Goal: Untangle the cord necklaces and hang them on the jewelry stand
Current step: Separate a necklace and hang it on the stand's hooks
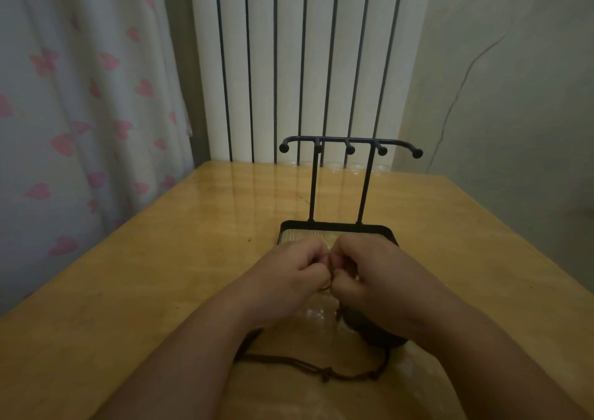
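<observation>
My left hand (291,267) and right hand (369,275) meet at centre frame, fingers curled, pinching the cord necklaces (321,370). The slack loop trails below them; the jewelry stand (350,143) is directly above.

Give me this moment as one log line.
phase: untangling | left hand: pinches cord necklaces | right hand: pinches same | jewelry stand: hooks bare | slack: loop on table

A home room: heart-print curtain (80,114), white radiator (305,66), and wooden table (160,275).
</observation>
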Demonstrator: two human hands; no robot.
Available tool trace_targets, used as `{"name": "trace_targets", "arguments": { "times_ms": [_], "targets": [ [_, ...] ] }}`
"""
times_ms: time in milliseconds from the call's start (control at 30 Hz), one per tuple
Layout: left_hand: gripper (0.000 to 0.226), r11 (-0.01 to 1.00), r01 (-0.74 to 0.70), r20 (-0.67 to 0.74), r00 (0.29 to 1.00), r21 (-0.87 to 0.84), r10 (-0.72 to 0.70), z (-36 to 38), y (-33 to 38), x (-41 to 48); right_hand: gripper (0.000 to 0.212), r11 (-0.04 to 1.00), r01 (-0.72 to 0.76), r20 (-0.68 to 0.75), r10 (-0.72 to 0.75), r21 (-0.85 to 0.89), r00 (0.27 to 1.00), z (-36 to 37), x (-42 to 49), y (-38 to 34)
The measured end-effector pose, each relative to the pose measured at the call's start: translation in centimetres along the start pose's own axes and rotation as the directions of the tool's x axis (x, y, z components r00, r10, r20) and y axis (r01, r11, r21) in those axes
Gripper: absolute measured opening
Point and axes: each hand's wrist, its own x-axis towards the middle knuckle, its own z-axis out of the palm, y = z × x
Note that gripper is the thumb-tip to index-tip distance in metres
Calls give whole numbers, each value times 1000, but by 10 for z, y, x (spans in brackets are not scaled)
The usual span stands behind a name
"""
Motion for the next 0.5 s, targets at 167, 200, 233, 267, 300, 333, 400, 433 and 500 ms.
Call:
{"name": "trace_targets", "arguments": {
  "times_ms": [167, 200, 233, 267, 300, 333, 400, 433, 500],
  "targets": [
    [20, 995, 22, -13, 1000, -99, -23, 0, 0, 1, 6, 998, 3, -47, 0, 59, 999, 5, -1, 1],
    [20, 994, 20, -10, 1000, -111, -21, -1, 1, 1, 6, 998, 5, -52, -1, 68, 999, 6, -1, 0],
    [20, 992, 18, -8, 1000, -121, -19, -1, 1, 1, 6, 997, 5, -57, 0, 83, 998, 7, -1, 0],
    [21, 991, 16, -8, 1000, -134, -17, -1, 1, 1, 6, 995, 4, -63, 2, 102, 998, 8, -1, 0],
    [21, 988, 14, -9, 1000, -153, -16, -1, 1, 1, 7, 993, 6, -70, 3, 120, 998, 8, -1, 0],
    [21, 985, 12, -11, 1000, -175, -15, -1, 1, 1, 8, 991, 10, -80, 1, 133, 997, 8, -1, 0],
    [19, 974, 12, -13, 1000, -225, -15, -1, 2, 0, 11, 987, 20, -103, -4, 160, 995, 9, -1, 0],
    [17, 968, 15, -12, 1000, -252, -18, -1, 2, 0, 11, 983, 24, -117, -3, 181, 993, 9, -1, 1],
    [15, 955, 25, -14, 999, -294, -31, 0, 2, 0, 10, 972, 25, -156, 12, 234, 988, 12, 0, 2]
  ]
}}
